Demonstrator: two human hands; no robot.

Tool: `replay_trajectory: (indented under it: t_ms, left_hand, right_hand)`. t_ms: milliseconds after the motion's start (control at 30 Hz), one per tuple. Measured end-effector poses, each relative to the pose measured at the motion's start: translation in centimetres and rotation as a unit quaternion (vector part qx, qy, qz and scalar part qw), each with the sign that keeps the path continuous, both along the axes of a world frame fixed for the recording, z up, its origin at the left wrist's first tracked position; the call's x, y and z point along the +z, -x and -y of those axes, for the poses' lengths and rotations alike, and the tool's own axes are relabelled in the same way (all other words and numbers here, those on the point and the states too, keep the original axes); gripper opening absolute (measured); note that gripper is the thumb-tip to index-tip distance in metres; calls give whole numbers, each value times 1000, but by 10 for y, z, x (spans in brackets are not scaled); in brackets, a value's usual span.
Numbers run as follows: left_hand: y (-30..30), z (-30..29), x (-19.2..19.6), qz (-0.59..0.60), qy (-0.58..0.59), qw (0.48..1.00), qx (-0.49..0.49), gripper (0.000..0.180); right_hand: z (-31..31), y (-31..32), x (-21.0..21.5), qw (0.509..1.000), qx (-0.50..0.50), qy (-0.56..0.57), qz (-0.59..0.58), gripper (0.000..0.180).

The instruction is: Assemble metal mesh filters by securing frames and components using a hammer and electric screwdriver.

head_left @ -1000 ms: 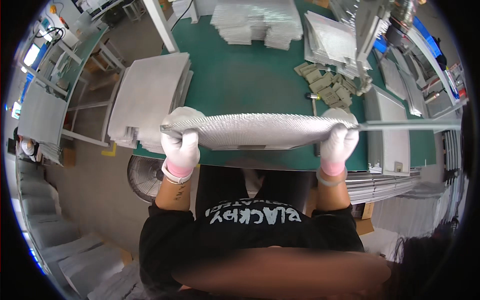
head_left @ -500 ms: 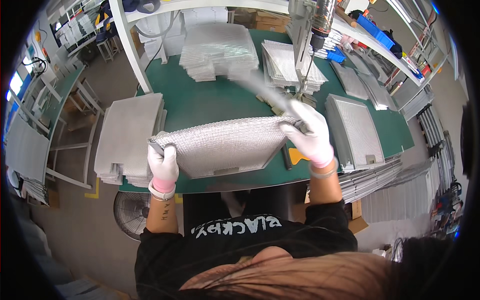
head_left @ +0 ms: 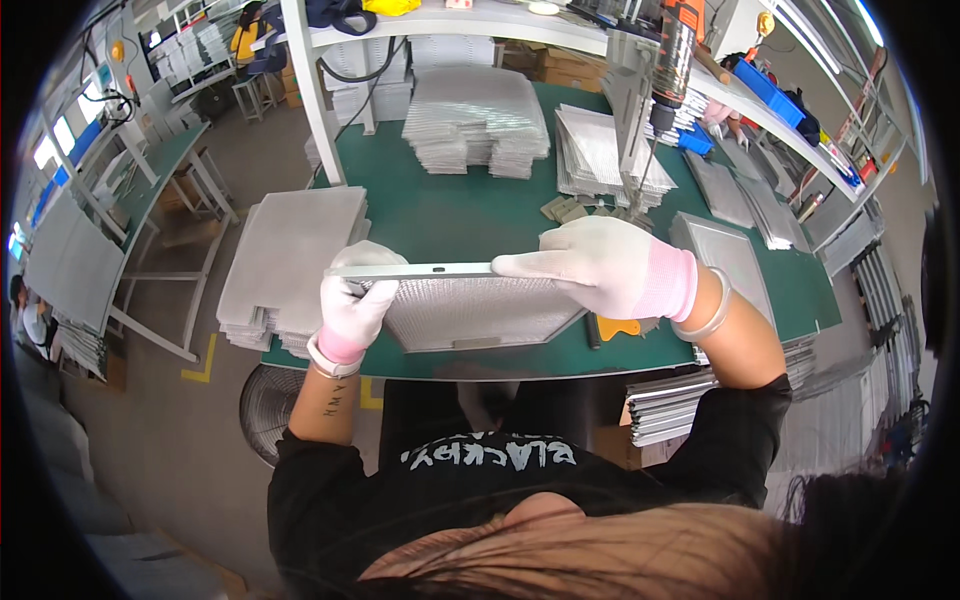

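Silvery mesh fills the metal filter panel (head_left: 470, 305) that both gloved hands hold above the near edge of the green table (head_left: 450, 215). It lies roughly level, with its pale metal frame edge turned toward the camera. The left hand (head_left: 352, 305), in a white glove with a pink cuff, is closed around the panel's left end, fingers curled over the frame. The right hand (head_left: 605, 265), gloved the same way, lies over the top frame edge near the right end, fingers stretched leftward along the bar and pressed on it, thumb hidden below; it grips the panel rather than resting open.

As for containers, a blue bin (head_left: 775, 85) sits on the shelf at the upper right; its contents cannot be made out.

On the table's left end, a stack of similar flat panels (head_left: 290, 255) lies just beside the left hand. Farther back stand piled stacks of mesh sheets (head_left: 480, 120) and another stack (head_left: 600, 150) to their right. A framed panel (head_left: 725, 255) lies flat just right of the right hand. A power screwdriver (head_left: 672, 55) hangs over the back of the table, and an orange tool (head_left: 620, 328) lies at the near edge, partly under the held panel.
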State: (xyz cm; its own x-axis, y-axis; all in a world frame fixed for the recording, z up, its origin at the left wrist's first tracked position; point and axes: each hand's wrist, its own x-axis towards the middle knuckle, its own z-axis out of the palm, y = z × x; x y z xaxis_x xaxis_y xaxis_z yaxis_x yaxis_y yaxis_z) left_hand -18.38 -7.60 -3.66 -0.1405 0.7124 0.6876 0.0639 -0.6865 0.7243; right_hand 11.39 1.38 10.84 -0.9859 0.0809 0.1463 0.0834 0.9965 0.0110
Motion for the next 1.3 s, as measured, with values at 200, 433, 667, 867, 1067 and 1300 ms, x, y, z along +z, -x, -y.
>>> replay_trajectory:
  t_ms: [200,433,667,867,1067,1300]
  left_hand:
    - [-13,-1,-17,82,-87,989,92,35]
    - [-21,-15,-16,121,-145,965,184,70]
    - [-37,-15,-1,45,-62,936,343,44]
    - [-13,-21,-21,-68,-120,900,413,37]
    - [-6,-28,-31,-16,-106,933,343,32]
    - [2,-40,-42,-9,-109,962,250,26]
  right_hand:
    - [-5,30,-17,981,65,139,-119,54]
    - [6,42,-11,989,-2,120,-84,48]
    - [-2,46,-17,988,5,110,-110,49]
    - [-3,50,-18,985,38,104,-130,53]
    - [-4,50,-19,986,42,78,-138,52]
    - [-1,45,-10,982,16,-71,-173,40]
